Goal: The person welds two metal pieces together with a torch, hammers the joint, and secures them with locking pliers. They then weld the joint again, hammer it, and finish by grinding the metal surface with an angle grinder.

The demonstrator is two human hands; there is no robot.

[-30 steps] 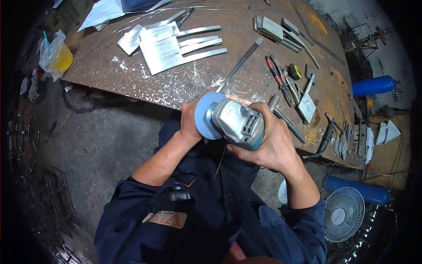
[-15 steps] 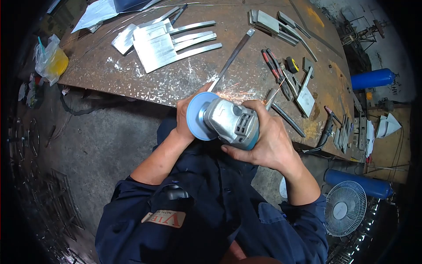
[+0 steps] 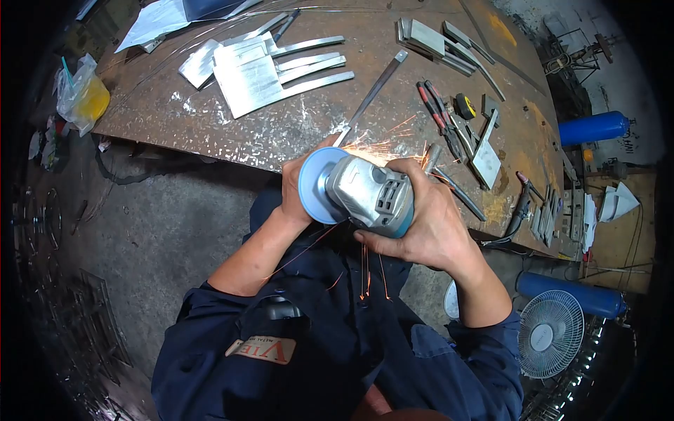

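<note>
My right hand (image 3: 439,224) is wrapped round the body of an angle grinder (image 3: 368,193). The grinder's round blue-grey disc (image 3: 319,186) faces left, in front of my left hand (image 3: 291,182). That hand grips the near end of a long flat metal bar (image 3: 372,95), which slants away over the table edge; its fingers are partly hidden by the disc. Orange sparks (image 3: 379,149) spray right from beside the grinder, and a few streaks fall over my dark work clothes (image 3: 351,302). The spot where the disc meets the metal is covered by the grinder.
On the rusty steel table (image 3: 203,137) lie welded metal plates with strips (image 3: 246,77), a stack of flat bars (image 3: 428,38), red-handled pliers (image 3: 439,112), a tape measure (image 3: 465,106) and a welding torch (image 3: 521,203). A fan (image 3: 551,333) and blue cylinders (image 3: 595,128) stand at the right.
The sparks have grown and spread further right, and new streaks drop below the grinder across my clothes. Both hands, the grinder and the bar stay nearly in place.
</note>
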